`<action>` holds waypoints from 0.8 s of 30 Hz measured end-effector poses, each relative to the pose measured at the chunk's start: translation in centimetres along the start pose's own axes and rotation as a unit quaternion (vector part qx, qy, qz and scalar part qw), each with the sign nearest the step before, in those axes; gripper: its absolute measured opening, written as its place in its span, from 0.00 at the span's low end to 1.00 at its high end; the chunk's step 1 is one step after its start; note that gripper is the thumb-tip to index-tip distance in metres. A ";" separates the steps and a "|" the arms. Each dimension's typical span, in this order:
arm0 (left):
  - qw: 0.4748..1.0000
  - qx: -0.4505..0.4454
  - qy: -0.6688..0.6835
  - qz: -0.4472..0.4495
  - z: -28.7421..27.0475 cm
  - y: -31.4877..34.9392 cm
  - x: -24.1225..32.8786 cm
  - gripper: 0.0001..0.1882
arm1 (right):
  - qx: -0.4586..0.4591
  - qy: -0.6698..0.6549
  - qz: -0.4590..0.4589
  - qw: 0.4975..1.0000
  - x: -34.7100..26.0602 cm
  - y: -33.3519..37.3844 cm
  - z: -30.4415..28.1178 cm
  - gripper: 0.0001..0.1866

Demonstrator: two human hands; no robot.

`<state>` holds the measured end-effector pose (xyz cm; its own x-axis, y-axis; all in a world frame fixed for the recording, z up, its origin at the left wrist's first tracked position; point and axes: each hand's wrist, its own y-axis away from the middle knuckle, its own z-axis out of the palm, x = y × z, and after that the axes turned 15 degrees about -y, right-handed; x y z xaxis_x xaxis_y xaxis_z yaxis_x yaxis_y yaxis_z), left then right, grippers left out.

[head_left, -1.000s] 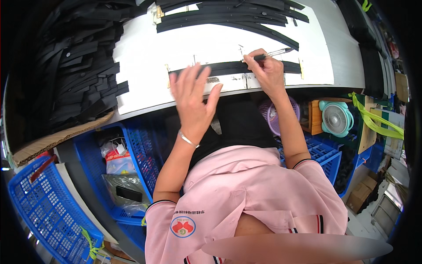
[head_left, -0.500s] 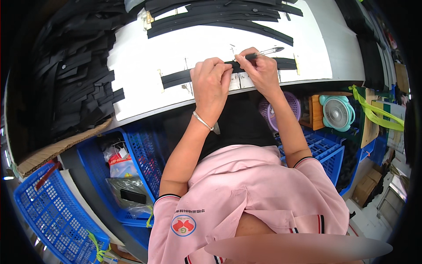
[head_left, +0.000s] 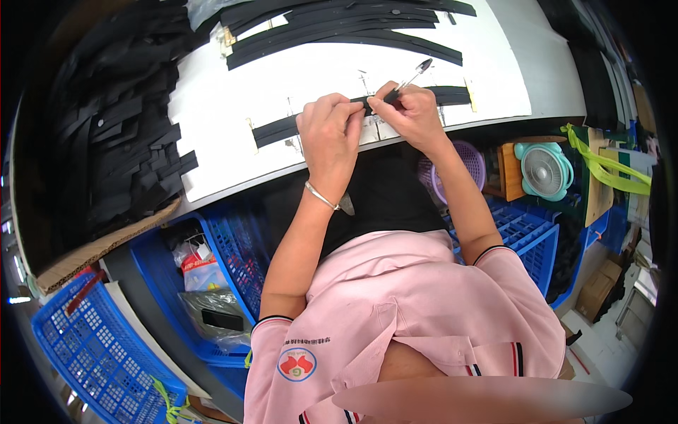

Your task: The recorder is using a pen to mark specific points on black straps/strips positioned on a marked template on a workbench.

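Steadying the black strip (head_left: 277, 131) close beside the pen (head_left: 405, 85) seems the way to do this well: strip flat and straight, light pressure, pen point guided by the fingertips rather than the whole arm. The fingers of my left hand (head_left: 330, 126) are curled and drawn together, thumb near the forefinger, their tips at the strip's middle; whether they pinch it or only press on it, I cannot tell. My right hand (head_left: 413, 116) is clamped on the pen by thumb and fingers, just beside the left, with the clear barrel slanting up and away to the right. The pen's point is hidden among my fingertips, so I cannot tell whether it touches the strip.

The strip lies across the near part of the white board (head_left: 212, 159), running out past both hands, with a yellowish stop (head_left: 472, 96) at its right end. Beyond it, more black strips (head_left: 353, 41) lie in a loose bundle. To my left is a large heap of black pieces (head_left: 131, 116); below the board's edge, to my right, are a purple basket (head_left: 478, 168) and a teal fan (head_left: 544, 172).
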<state>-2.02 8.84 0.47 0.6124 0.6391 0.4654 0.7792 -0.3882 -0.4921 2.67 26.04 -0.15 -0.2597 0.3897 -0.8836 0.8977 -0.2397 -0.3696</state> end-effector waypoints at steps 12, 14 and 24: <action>0.999 -0.034 -0.012 -0.009 -0.8 0.0 0.3 0.06 | 0.169 -0.141 0.094 0.971 -2.0 0.2 -6.3 0.07; 0.999 -0.037 -0.019 -0.007 -0.8 0.0 0.5 0.06 | 0.167 -0.095 0.096 0.977 -0.5 0.6 -8.0 0.07; 0.993 -0.043 0.077 0.081 3.3 -2.5 6.6 0.07 | 0.160 -0.082 0.115 0.977 1.0 0.9 -8.0 0.07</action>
<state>-0.41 16.20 2.35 0.7392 0.4560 0.4956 0.6726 -0.5371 -0.5090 6.11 33.34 0.96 -0.1406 0.1518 -0.9784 0.7881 -0.5809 -0.2034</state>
